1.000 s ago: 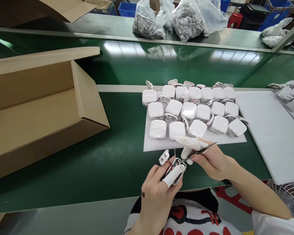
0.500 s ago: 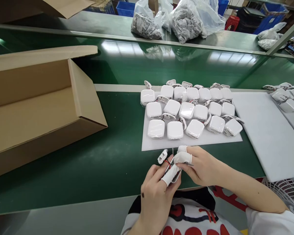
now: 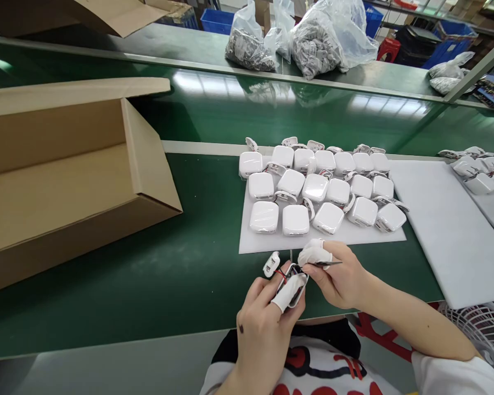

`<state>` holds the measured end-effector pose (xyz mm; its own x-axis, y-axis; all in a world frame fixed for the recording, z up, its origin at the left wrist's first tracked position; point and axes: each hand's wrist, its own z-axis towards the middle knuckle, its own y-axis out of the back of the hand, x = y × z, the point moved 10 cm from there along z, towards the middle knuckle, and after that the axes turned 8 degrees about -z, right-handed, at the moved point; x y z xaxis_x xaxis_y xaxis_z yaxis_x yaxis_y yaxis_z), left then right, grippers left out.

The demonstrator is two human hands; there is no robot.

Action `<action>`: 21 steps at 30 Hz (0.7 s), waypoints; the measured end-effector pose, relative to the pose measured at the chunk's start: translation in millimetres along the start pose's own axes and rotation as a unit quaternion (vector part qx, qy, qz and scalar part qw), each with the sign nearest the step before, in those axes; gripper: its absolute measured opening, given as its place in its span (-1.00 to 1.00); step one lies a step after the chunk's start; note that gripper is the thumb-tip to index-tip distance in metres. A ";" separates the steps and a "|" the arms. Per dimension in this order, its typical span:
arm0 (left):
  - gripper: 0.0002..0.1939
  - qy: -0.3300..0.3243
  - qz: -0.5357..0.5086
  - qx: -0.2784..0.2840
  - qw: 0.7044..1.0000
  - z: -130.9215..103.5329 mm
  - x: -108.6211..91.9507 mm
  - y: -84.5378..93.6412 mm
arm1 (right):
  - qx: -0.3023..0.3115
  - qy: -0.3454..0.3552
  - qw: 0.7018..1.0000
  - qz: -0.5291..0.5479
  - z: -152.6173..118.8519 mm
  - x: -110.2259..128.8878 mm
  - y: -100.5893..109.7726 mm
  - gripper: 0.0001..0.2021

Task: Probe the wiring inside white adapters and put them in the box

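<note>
My left hand (image 3: pixel 267 315) is closed around an opened white plastic housing (image 3: pixel 298 293), whose dark inside shows between finger and rim. From it, red and black wires (image 3: pixel 280 272) lead to a small white plastic piece (image 3: pixel 271 264) with slots, beside my left fingertips. White finger cots cover fingers on both hands. My right hand (image 3: pixel 333 271) pinches a thin, pointed metal tool (image 3: pixel 331 263), its kind unclear, close to the housing's upper right edge. Just beyond both hands, several white rounded-square units (image 3: pixel 295 220) lie in rows on a white sheet (image 3: pixel 255 241).
An open cardboard box (image 3: pixel 156 192) stands at the left on the green table (image 3: pixel 206 274). A second white sheet (image 3: pixel 448 236) lies at the right, with more white units (image 3: pixel 481 184) beyond it. Bags of small parts (image 3: pixel 316 52) rest on the back shelf.
My right hand has shifted slightly right, away from the housing, uncovering more of its dark inside. The metal tool shows more clearly. My left hand holds nearly the same place.
</note>
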<state>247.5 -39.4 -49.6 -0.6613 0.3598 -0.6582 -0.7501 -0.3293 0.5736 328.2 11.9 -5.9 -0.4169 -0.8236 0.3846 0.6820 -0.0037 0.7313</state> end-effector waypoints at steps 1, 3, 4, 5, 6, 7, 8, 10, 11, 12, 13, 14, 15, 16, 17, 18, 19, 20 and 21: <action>-0.88 -0.002 0.000 -0.001 1.000 -0.2 -0.2 0.1 | 0.008 -0.002 0.999 -0.039 -0.7 0.1 -1.2 -0.73; -0.88 -0.006 0.001 0.000 1.000 -0.6 -1.2 -0.5 | 0.023 0.000 0.995 -0.100 -1.9 1.9 -3.1 -0.67; -0.88 -0.008 0.003 0.001 1.000 -0.8 -1.6 -0.8 | 0.032 0.005 0.992 -0.120 -2.3 3.8 -4.8 -0.63; -0.88 -0.008 0.005 0.002 1.000 -1.1 -1.8 -1.3 | 0.040 0.012 0.990 -0.133 -2.5 6.1 -7.0 -0.60; -0.88 -0.008 0.008 0.001 1.000 -1.5 -1.9 -1.5 | 0.050 0.018 0.988 -0.142 -2.6 7.9 -10.1 -0.57; -0.88 -0.007 0.009 0.001 1.000 -2.0 -1.9 -1.6 | 0.059 0.021 0.987 -0.149 -2.6 9.0 -13.5 -0.56; -0.89 -0.006 0.011 0.000 1.000 -2.4 -1.9 -1.8 | 0.068 0.022 0.986 -0.153 -2.5 9.2 -17.1 -0.55; -0.89 -0.006 0.016 -0.002 1.000 -3.4 -2.4 -1.8 | 0.084 0.016 0.984 -0.158 -2.7 6.6 -24.0 -0.54; -0.90 -0.007 0.018 -0.003 1.000 -3.7 -2.7 -1.7 | 0.086 0.014 0.984 -0.158 -2.7 5.5 -25.5 -0.53; -0.90 -0.008 0.018 -0.004 1.000 -4.0 -3.1 -1.7 | 0.078 0.017 0.985 -0.155 -2.7 5.5 -24.5 -0.54; -0.90 -0.009 0.019 -0.006 1.000 -4.1 -3.2 -1.8 | 0.060 0.027 0.987 -0.147 -2.4 7.5 -20.4 -0.55; -0.89 -0.007 0.020 -0.008 1.000 -4.1 -2.9 -1.7 | 0.032 0.045 0.990 -0.132 -2.2 11.7 -13.1 -0.58; -0.88 -0.007 0.024 -0.011 1.000 -3.9 -2.9 -1.7 | -0.006 0.061 0.992 -0.110 -2.2 16.2 -2.0 -0.62; -0.87 -0.008 0.030 -0.013 0.999 -3.6 -3.1 -1.6 | -0.049 0.068 0.993 -0.079 -2.4 18.9 11.4 -0.66; -0.85 -0.010 0.039 -0.015 0.999 -3.1 -3.4 -1.6 | -0.090 0.062 0.993 -0.045 -2.6 18.7 25.2 -0.70; -0.84 -0.011 0.048 -0.016 0.999 -2.6 -3.8 -1.8 | -0.123 0.048 0.991 -0.010 -2.4 16.3 37.1 -0.72; -0.83 -0.014 0.056 -0.017 0.998 -2.0 -4.4 -1.9 | -0.142 0.031 0.989 0.021 -1.5 12.5 45.1 -0.73; -0.83 -0.017 0.060 -0.016 0.998 -1.6 -5.1 -2.2 | -0.144 0.016 0.988 0.045 0.2 8.4 48.1 -0.73; -0.82 -0.018 0.059 -0.015 0.998 -1.4 -5.5 -2.6 | -0.134 0.009 0.989 0.064 2.5 5.5 46.7 -0.73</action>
<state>253.0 -41.7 -48.2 -0.7450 0.3489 -0.5685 -0.6670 -0.3976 0.6301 356.3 8.6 31.7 -0.3071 -0.8374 0.4521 0.8641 -0.0463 0.5011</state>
